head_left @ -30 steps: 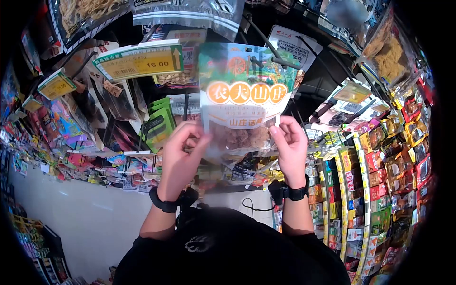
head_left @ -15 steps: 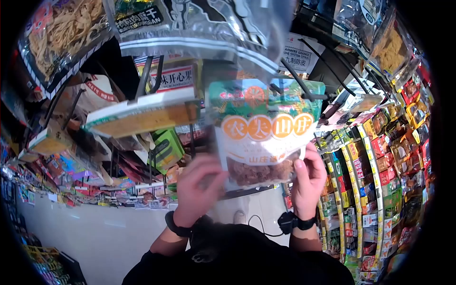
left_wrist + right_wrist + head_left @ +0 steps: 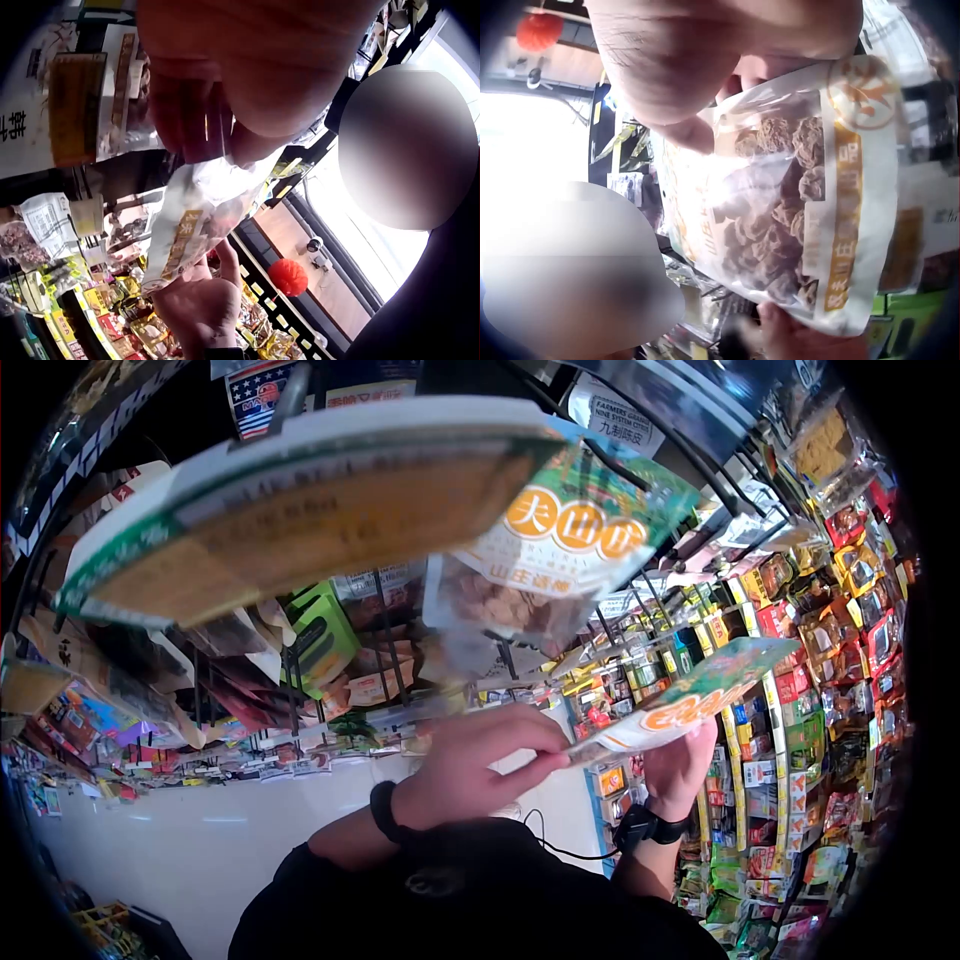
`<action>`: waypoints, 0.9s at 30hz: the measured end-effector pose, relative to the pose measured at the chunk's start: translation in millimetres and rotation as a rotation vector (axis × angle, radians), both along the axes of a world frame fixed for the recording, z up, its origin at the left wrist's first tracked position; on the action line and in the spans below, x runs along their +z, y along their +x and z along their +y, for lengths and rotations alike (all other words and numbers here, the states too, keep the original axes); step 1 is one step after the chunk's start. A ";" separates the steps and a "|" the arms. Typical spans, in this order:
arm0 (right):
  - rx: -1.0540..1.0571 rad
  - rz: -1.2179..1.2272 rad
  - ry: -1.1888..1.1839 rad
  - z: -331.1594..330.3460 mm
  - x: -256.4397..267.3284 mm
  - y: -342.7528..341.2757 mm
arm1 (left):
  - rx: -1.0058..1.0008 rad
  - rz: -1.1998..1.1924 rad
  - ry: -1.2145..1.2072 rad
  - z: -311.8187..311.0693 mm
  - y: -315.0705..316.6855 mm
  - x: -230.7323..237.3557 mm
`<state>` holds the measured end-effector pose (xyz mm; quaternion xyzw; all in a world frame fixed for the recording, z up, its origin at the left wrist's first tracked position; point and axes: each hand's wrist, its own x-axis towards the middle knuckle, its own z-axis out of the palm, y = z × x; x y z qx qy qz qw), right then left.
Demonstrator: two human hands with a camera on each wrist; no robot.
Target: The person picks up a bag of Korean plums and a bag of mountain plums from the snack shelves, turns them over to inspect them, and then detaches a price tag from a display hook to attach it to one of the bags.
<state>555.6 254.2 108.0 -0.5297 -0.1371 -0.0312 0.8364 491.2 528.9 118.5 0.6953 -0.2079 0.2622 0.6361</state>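
Observation:
A white, green and orange bag of dried plums (image 3: pixel 690 700) is tilted nearly flat between both hands, low at the right of the head view. My left hand (image 3: pixel 485 765) pinches its near end between thumb and fingers. From beneath and the far side, my right hand (image 3: pixel 683 770) holds the bag, its fingers partly hidden there. Brown wrinkled plums show through the clear window of the bag (image 3: pixel 769 217) in the right wrist view. Another bag with the same print (image 3: pixel 530 570) hangs on the rack, partly covered by a large price tag (image 3: pixel 300 520).
Black hooks (image 3: pixel 690 455) jut out from the rack above the hands. A green packet (image 3: pixel 322 630) hangs at the left. Shelves of colourful snack packs (image 3: pixel 790 760) curve along the right. Pale floor (image 3: pixel 220 830) lies below, and a thin cable (image 3: pixel 570 852) runs near the right wrist.
Both hands have brought a bag down and to the right, away from the hooks, and tipped it flatter. A matching bag now shows hanging behind. The head view has shifted closer to the price tag.

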 end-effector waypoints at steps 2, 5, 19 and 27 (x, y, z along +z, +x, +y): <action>-0.045 -0.041 -0.178 -13.6 -7.1 -10.6 | -0.154 -0.030 -0.030 -9.6 -3.4 -2.7; -0.060 -0.051 -0.172 -38.9 -12.0 -31.9 | -0.214 -0.035 -0.002 -25.4 -11.0 4.9; -0.274 0.015 -0.055 -148.7 -29.8 -187.6 | -0.621 0.282 0.282 -166.3 -74.6 -1.0; -0.423 0.031 -0.042 -211.5 -58.2 -294.6 | -0.898 0.262 0.354 -238.1 -119.0 3.9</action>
